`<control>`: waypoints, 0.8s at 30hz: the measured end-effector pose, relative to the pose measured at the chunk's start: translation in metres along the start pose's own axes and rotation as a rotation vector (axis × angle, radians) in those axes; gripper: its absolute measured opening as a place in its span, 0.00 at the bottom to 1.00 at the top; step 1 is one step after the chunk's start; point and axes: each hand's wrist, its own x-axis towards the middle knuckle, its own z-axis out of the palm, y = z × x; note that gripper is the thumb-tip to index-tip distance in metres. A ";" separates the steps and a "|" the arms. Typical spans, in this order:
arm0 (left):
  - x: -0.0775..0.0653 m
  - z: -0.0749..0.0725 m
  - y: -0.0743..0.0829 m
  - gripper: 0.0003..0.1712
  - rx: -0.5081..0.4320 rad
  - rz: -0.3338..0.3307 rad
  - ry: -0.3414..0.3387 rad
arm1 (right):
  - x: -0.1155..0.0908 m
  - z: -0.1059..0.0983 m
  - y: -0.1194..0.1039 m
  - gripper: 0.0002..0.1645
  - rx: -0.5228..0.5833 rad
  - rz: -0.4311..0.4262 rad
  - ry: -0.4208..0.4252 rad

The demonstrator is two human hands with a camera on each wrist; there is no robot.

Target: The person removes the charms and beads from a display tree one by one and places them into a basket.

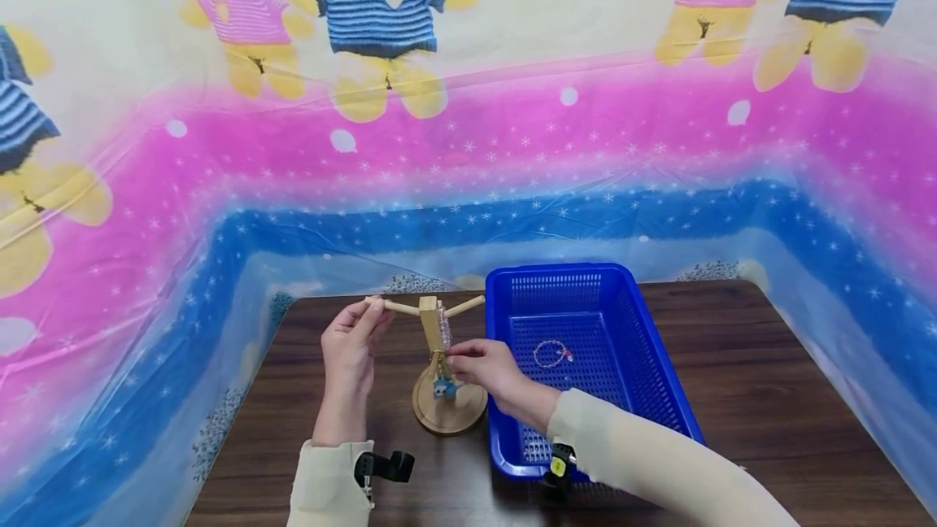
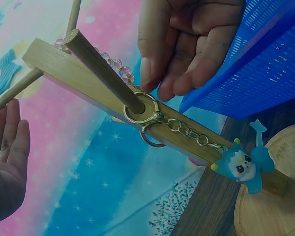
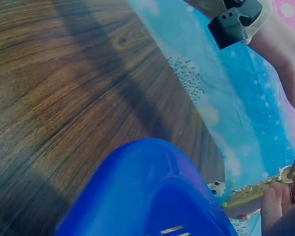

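Observation:
A wooden stand (image 1: 429,324) with a round base and several pegs stands beside the basket. My left hand (image 1: 356,340) pinches the end of its left peg (image 1: 401,308) between thumb and fingers. A gold keychain ring (image 2: 126,110) hangs around the front peg, its chain running down to a blue animal figure (image 2: 248,164) over the base. Close by the ring is my right hand (image 1: 490,364), fingers loosely bent and fingertips right at the ring's upper edge; a gap shows between thumb and forefinger. A pink clear-beaded bracelet (image 2: 116,65) hangs behind the post.
A blue perforated basket (image 1: 662,348) stands right of the stand, under my right forearm. Inside it lies a clear-beaded bracelet (image 1: 551,354) with a small red charm. Patterned cloth (image 1: 454,226) rises behind the dark wooden table (image 1: 739,372).

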 end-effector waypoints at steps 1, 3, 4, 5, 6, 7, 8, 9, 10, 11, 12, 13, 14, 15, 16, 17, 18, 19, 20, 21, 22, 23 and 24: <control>0.000 0.000 0.000 0.20 -0.001 0.000 0.000 | 0.000 0.001 0.000 0.16 -0.006 -0.002 0.001; 0.000 -0.001 0.000 0.19 -0.003 0.000 0.000 | 0.000 0.002 0.000 0.15 -0.016 -0.001 0.005; 0.000 -0.001 0.000 0.19 -0.002 0.000 -0.001 | -0.001 0.003 0.000 0.15 -0.023 -0.003 0.008; 0.001 -0.001 -0.001 0.19 -0.002 -0.001 -0.003 | -0.001 0.004 0.000 0.15 -0.025 -0.002 0.010; 0.001 -0.001 -0.001 0.19 -0.003 -0.001 -0.004 | -0.001 0.004 0.000 0.14 -0.027 -0.002 0.012; 0.001 -0.001 -0.001 0.19 -0.004 -0.002 -0.004 | -0.001 0.005 0.000 0.14 -0.028 -0.002 0.013; 0.001 -0.001 -0.001 0.19 -0.004 -0.002 -0.005 | -0.001 0.005 0.000 0.14 -0.028 -0.007 0.013; 0.002 -0.001 -0.001 0.19 -0.003 -0.002 -0.004 | -0.001 0.006 0.001 0.14 -0.028 -0.009 0.014; 0.002 -0.001 -0.001 0.19 -0.003 -0.002 -0.004 | -0.001 0.006 0.001 0.14 -0.028 -0.013 0.015; 0.002 -0.001 -0.001 0.20 -0.004 -0.002 -0.003 | -0.001 0.007 0.001 0.14 -0.024 -0.013 0.017; 0.002 -0.001 -0.001 0.20 -0.003 -0.002 -0.001 | -0.001 0.007 0.001 0.14 -0.024 -0.015 0.022; 0.002 -0.001 -0.001 0.20 -0.001 -0.002 0.001 | -0.001 0.008 0.001 0.14 -0.024 -0.019 0.028; 0.002 -0.001 -0.002 0.20 0.000 -0.001 0.001 | -0.001 0.008 0.001 0.13 -0.023 -0.022 0.035; 0.003 0.000 -0.002 0.20 0.000 -0.001 0.002 | -0.001 0.009 0.001 0.13 -0.022 -0.024 0.041; 0.003 0.000 -0.002 0.20 0.000 0.000 0.003 | -0.001 0.009 0.001 0.13 -0.024 -0.027 0.047; 0.002 0.000 -0.002 0.20 0.001 0.002 0.004 | 0.000 0.009 0.001 0.12 -0.026 -0.032 0.052; 0.002 0.000 -0.002 0.20 0.002 0.003 0.004 | 0.000 0.010 0.002 0.12 -0.033 -0.038 0.054; 0.002 0.000 -0.002 0.20 -0.001 0.005 0.003 | 0.001 0.010 0.003 0.12 -0.038 -0.046 0.055; 0.002 0.000 -0.002 0.20 -0.001 0.008 0.002 | 0.001 0.010 0.003 0.12 -0.043 -0.050 0.054; 0.002 0.000 -0.002 0.20 -0.002 0.008 0.002 | 0.002 0.010 0.004 0.11 -0.049 -0.054 0.052; 0.002 0.000 -0.002 0.20 -0.003 0.010 0.002 | 0.002 0.010 0.005 0.11 -0.055 -0.056 0.050; 0.002 0.000 -0.002 0.20 -0.003 0.013 0.002 | 0.003 0.010 0.005 0.11 -0.060 -0.057 0.048; 0.002 0.000 -0.002 0.20 -0.005 0.016 0.002 | 0.003 0.010 0.005 0.11 -0.063 -0.058 0.044</control>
